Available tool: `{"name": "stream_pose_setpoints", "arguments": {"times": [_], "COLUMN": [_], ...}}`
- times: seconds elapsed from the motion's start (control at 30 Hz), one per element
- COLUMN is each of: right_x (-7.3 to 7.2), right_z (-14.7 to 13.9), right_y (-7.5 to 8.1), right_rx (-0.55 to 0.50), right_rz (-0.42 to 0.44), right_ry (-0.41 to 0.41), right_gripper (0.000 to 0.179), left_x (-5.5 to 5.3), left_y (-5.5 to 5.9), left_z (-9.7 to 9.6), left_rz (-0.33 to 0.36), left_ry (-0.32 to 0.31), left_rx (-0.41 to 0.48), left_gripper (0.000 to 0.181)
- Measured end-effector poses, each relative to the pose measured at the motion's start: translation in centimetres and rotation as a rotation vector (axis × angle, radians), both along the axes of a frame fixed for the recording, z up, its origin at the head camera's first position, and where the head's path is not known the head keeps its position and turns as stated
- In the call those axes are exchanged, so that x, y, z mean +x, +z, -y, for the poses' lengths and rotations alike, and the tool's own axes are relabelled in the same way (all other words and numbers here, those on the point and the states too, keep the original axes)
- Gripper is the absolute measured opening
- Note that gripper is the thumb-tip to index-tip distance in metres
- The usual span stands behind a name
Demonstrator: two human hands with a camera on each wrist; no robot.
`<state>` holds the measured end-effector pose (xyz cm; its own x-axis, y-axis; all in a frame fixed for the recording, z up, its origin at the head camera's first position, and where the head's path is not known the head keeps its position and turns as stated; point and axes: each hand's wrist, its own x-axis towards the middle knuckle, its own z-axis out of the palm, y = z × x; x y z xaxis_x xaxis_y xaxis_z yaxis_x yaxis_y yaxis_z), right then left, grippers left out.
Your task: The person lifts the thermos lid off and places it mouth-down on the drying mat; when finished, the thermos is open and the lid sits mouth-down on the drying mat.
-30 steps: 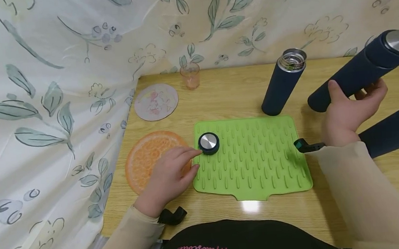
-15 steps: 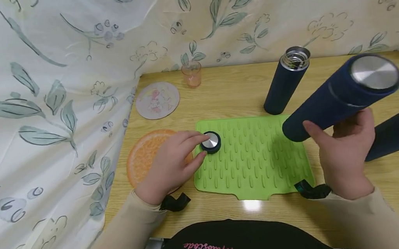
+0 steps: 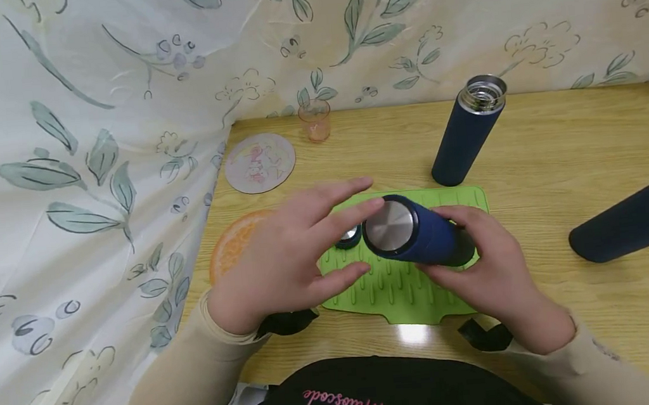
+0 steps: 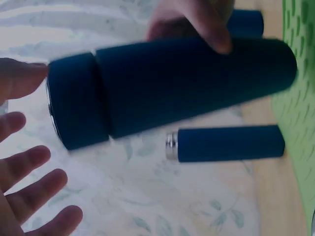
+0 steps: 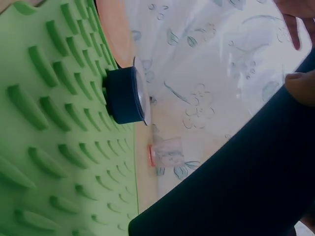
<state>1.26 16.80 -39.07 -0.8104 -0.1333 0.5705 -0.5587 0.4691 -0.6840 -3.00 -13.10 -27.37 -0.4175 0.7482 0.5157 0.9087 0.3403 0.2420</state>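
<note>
Flask [image 3: 437, 238] is clasped at lower half by R grip [image 3: 492, 265]; L grip [image 3: 286, 259] is spread; prob. stiff, heavyish, best held mid-body.

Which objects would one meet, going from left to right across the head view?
Round patterned coaster, translucent pink cup, loose silver-topped lid, held capped flask, open flask, flask cut off by the right edge.

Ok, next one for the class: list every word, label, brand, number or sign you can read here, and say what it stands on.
"Miaoscode": pink script, upside down in the head view, on the person's black top.
Grey mark on the right sleeve: too small to read.
Pale round mat: printed picture; any lettering too small to tell.
Held bottle, loose lid: no readable text.
</note>
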Motion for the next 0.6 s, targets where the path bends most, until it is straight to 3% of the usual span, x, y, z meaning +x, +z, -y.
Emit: {"name": "stream_pose_setpoints", "arguments": {"times": [0.13, 0.23, 0.47, 0.6], "right_x": [0.1, 0.2, 0.2, 0.1], "right_z": [0.4, 0.6, 0.8, 1.0], "right_y": [-0.2, -0.2, -0.7, -1.0], "right_rx": [0.103, 0.143, 0.149, 0.163], "right_rz": [-0.019, -0.017, -0.063, -0.101], "right_ry": [0.027, 0.026, 0.045, 0.060], "right_gripper": [0.086, 0.086, 0.083, 0.085], "left_x": [0.5, 0.6, 0.7, 0.7], "left_y": [-0.1, -0.7, -1.2, -1.7], "left_z": [-0.4, -0.5, -0.4, -0.4], "left_rz": [0.011, 0.012, 0.087, 0.120], "left_ry": [-0.082, -0.102, -0.065, 0.014], "left_rx": [-0.084, -0.106, -0.098, -0.058], "left_gripper": [0.061, 0.052, 0.049, 0.058]}}
